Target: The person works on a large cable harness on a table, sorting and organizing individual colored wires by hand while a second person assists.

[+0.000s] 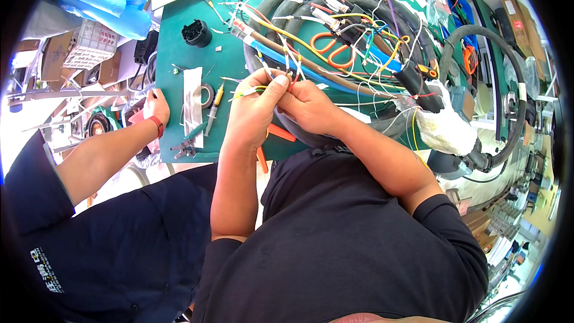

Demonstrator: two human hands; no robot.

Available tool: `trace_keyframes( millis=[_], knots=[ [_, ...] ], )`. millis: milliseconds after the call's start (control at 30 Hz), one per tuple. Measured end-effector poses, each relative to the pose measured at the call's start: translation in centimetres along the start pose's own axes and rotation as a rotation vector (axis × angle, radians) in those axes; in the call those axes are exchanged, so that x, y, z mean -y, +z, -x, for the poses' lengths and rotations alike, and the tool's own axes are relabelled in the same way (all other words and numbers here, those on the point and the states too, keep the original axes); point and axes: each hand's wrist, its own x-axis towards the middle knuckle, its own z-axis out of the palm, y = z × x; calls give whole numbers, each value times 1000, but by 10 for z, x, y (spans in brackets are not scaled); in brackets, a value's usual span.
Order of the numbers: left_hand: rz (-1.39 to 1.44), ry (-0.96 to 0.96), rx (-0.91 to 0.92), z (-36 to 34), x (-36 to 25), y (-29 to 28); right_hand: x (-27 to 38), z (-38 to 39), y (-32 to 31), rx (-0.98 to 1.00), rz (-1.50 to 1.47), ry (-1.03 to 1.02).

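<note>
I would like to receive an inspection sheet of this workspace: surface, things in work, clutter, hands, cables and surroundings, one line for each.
Surface: green tabletop, mostly covered at centre and right.
Things in work: thin wires of several colours, held where both hands meet.
Clutter: round black part, pliers and yellow-ended tool, all left of the hands.
Hands: left hand and right hand pinch the wires; exact contact partly hidden.
Cables: thick black cable lies coiled on the tabletop.
Surroundings: another person's hand at the left table edge; blue plastic sheeting beyond.
</note>
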Motion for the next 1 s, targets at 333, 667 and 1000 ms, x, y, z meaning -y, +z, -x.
trace_keyframes(
  millis=[333,667,1000],
  knots=[
    [37,-15,-29,-3,4,2,-1,-3,2,-39,36,-24],
    [53,-6,-38,-2,6,1,1,-4,0,-31,86,11],
    [-69,129,-78,4,4,10,-6,-6,5,-45,40,-122]
  ],
)
